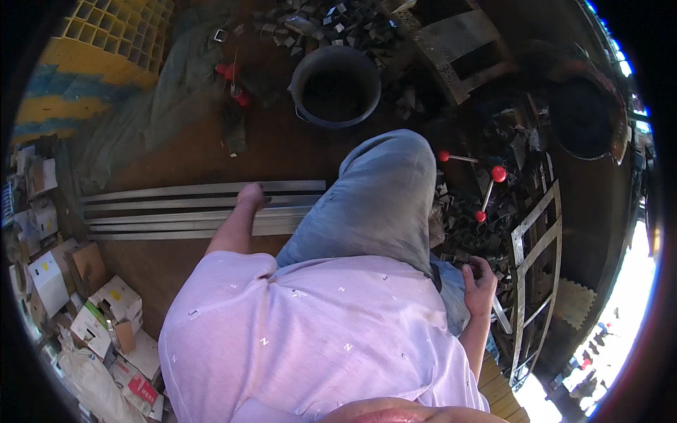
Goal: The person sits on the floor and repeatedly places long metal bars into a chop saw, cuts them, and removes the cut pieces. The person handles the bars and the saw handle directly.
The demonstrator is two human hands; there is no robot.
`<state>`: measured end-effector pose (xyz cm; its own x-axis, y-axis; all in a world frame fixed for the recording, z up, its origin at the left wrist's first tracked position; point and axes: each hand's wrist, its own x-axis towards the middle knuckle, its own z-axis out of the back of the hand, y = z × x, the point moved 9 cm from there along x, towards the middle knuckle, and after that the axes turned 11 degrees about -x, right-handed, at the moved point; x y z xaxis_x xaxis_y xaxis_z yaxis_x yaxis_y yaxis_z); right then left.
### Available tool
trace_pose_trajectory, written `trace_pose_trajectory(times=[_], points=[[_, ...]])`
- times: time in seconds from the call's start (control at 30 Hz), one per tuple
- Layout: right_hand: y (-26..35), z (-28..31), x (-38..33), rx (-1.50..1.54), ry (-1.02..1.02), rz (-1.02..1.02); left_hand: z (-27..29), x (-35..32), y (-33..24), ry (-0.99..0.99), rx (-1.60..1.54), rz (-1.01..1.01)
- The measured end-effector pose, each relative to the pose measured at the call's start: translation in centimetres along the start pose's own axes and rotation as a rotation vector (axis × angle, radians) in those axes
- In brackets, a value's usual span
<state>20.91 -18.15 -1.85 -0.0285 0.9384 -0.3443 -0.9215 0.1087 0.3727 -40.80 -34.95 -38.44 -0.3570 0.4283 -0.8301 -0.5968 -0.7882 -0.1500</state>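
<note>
**Left hand on the bar stock, right hand at the offcut pile**

From my remote position I read the step as selection of stock; the left hand [251,195] reaches forward and rests on the bundle of long grey metal bars [204,209] that lies flat on the brown floor [282,144], ahead of the raised knee in grey-blue trousers [384,194]; the fingers are curled down onto the upper bars, touching them, but I cannot tell whether they close around any one bar.

The right hand [480,282] hangs low beside the thigh, fingers loosely bent and holding nothing that I can make out; it sits just beside a heap of small dark metal offcuts [471,225], near a lever assembly with red ball knobs [486,185] and a flat welded metal frame [537,257].

A round dark metal bucket [335,84] stands well beyond the bars; cardboard boxes [84,296] lie at the left.

In my judgement no bar is lifted yet; the next move calls for a firm closure around a single bar, clear of its neighbours; the bars are long, so a one-handed lift near one end would tip; support from the right hand looks advisable.
</note>
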Motion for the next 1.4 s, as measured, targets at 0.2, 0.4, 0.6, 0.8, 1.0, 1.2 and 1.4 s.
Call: trace_pose_trajectory(times=[0.2, 0.4, 0.6, 0.8, 1.0, 1.2, 1.4], points=[[1.4, 0.0, -0.1, -0.104, 0.048, -0.078, -6.2, 4.7, -8.2, -0.051, 0.194, -0.273], [0.4, -0.1, -0.6, -0.195, 0.08, -0.166, -9.1, 7.5, -13.9, 0.053, 0.475, -0.393], [1.6, 0.2, 0.5, -0.204, 0.109, -0.182, -10.0, 7.7, -14.8, 0.186, 0.522, -0.406], [0.8, -0.4, 2.5, -0.161, 0.133, -0.108, -8.7, 8.8, -15.9, 0.044, 0.452, -0.469], [1.7, 1.0, 4.3, 0.048, 0.028, -0.035, 7.7, 0.8, -18.6, -0.374, 0.244, -0.726], [11.5, 3.2, 5.9, 0.274, -0.018, 0.287, 23.7, -15.4, -22.2, -0.81, 0.028, -1.006], [28.7, 0.0, 4.0, 0.699, 0.227, 0.665, 28.3, -34.3, -30.8, -1.153, -0.032, -1.389]])
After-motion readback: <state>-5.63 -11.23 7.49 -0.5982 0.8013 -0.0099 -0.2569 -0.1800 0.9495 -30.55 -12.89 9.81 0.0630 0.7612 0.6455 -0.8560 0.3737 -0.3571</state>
